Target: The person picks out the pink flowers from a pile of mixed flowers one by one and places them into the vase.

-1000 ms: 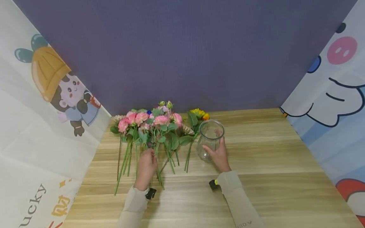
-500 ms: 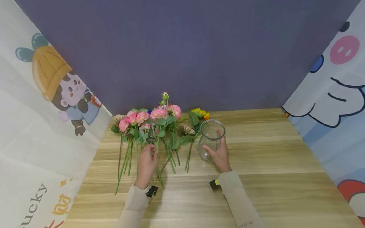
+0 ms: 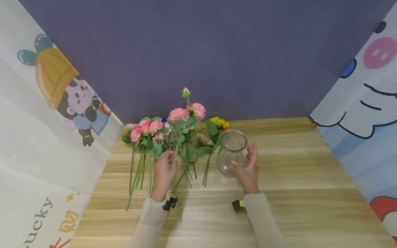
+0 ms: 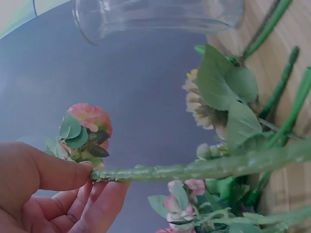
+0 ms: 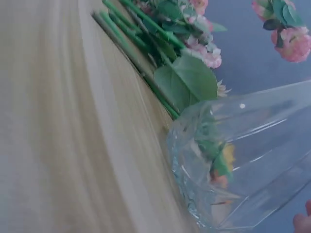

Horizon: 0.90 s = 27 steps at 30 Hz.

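My left hand pinches the green stem of a pink flower between thumb and fingers. The blooms and a bud on that stem stand higher than the other flowers. My right hand is beside a clear glass vase, its fingers spread and relaxed. In the right wrist view a fingertip shows apart from the glass; whether the thumb touches it, I cannot tell. The vase stands upright on the table, with nothing in it.
Several pink flowers lie left of the vase, stems toward me. A yellow flower and a dried-looking beige bloom lie behind and left of the vase. A dark panel rises at the back of the wooden table.
My left hand has lifted the pink flower up and slightly right, out from the pile. My right hand has loosened from the vase and shifted right.
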Each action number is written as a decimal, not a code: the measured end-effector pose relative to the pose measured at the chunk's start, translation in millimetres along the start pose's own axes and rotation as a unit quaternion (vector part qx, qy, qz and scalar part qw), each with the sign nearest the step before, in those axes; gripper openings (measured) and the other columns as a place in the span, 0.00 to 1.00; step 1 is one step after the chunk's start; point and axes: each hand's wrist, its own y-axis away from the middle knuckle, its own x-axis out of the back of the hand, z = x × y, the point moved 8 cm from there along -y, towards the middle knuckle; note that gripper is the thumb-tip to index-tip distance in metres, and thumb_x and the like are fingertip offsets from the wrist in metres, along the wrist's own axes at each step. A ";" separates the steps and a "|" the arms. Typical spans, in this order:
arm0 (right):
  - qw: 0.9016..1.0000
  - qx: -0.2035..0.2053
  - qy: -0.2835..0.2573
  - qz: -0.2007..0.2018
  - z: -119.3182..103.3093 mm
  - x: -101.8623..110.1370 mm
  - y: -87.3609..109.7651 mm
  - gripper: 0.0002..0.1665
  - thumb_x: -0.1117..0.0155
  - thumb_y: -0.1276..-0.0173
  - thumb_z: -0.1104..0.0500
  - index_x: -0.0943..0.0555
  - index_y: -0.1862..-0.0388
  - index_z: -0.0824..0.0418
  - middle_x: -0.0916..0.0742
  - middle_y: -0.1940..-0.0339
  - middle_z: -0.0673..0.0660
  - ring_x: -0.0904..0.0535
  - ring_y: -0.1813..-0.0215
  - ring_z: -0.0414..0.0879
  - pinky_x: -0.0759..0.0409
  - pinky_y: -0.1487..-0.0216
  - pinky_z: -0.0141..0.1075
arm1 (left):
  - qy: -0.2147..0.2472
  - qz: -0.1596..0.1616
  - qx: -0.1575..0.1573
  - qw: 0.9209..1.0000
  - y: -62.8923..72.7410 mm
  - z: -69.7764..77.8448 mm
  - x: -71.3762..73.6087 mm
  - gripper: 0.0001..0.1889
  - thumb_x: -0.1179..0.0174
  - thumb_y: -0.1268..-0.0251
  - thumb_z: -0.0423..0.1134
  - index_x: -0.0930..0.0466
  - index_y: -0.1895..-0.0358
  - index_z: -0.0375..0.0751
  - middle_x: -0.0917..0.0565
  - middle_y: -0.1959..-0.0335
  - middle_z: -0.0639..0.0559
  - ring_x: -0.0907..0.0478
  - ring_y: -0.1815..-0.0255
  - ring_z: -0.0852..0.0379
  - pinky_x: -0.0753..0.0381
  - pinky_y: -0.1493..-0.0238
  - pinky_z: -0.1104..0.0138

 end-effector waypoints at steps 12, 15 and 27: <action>0.990 0.071 -0.100 0.075 -30.6 11.4 33.6 0.45 0.38 0.40 0.71 0.48 0.28 0.62 0.32 0.36 0.58 0.38 0.34 0.49 0.43 0.31 0.40 | 0.054 -0.014 -0.005 0.998 8.4 30.0 -5.2 0.10 0.40 0.37 0.32 0.22 0.54 0.33 0.20 0.62 0.44 0.21 0.67 0.51 0.22 0.71 0.64; 0.979 0.130 -0.129 0.092 -44.2 10.0 37.2 0.36 0.42 0.42 0.76 0.42 0.35 0.75 0.27 0.44 0.61 0.33 0.41 0.51 0.37 0.36 0.38 | 0.061 -0.022 -0.009 0.998 11.5 36.0 -9.3 0.10 0.40 0.36 0.33 0.22 0.53 0.34 0.20 0.61 0.45 0.21 0.66 0.53 0.22 0.72 0.67; 0.964 0.201 -0.172 0.025 -98.0 -14.4 42.7 0.15 0.46 0.42 0.82 0.29 0.53 0.84 0.18 0.55 0.59 0.22 0.52 0.47 0.25 0.48 0.30 | 0.083 -0.009 -0.054 0.995 13.9 65.8 -17.1 0.10 0.38 0.41 0.29 0.22 0.56 0.33 0.19 0.63 0.45 0.21 0.68 0.53 0.20 0.71 0.63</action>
